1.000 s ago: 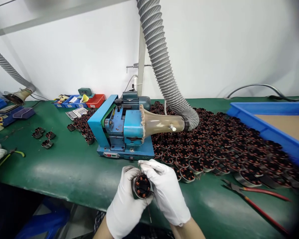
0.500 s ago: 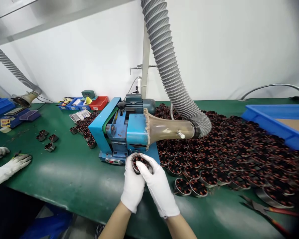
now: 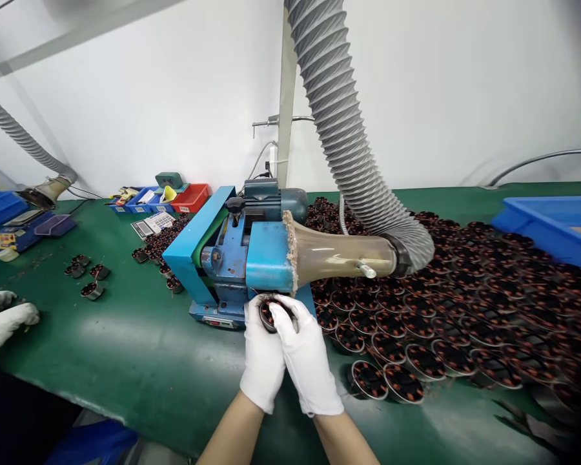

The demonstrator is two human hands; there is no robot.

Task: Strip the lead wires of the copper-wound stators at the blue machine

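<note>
A round motor stator (image 3: 268, 314), with a metal rim and dark, copper-coloured inside, is gripped between both white-gloved hands. My left hand (image 3: 262, 352) curls around its left side. My right hand (image 3: 303, 352) closes on it from the right, thumb across the top. Both hands are right at the front of a blue belt-driven machine (image 3: 270, 255), below its blue cover. The side of the stator facing the machine is hidden by my gloves and the cover. A tan funnel (image 3: 339, 253) joins the cover to a grey corrugated hose (image 3: 341, 116).
Many similar stators (image 3: 416, 316) crowd the green table (image 3: 140, 361) on the right, beside blurred pliers (image 3: 532, 423) and a blue bin (image 3: 552, 226). Small parts trays (image 3: 191, 197) stand at the back left. A co-worker's gloved hands (image 3: 10, 320) are at the far left.
My hands have brought the stator slightly up and closer under the machine's cover. The view has shifted a little. The co-worker's nearer hand has drawn back leftward.
</note>
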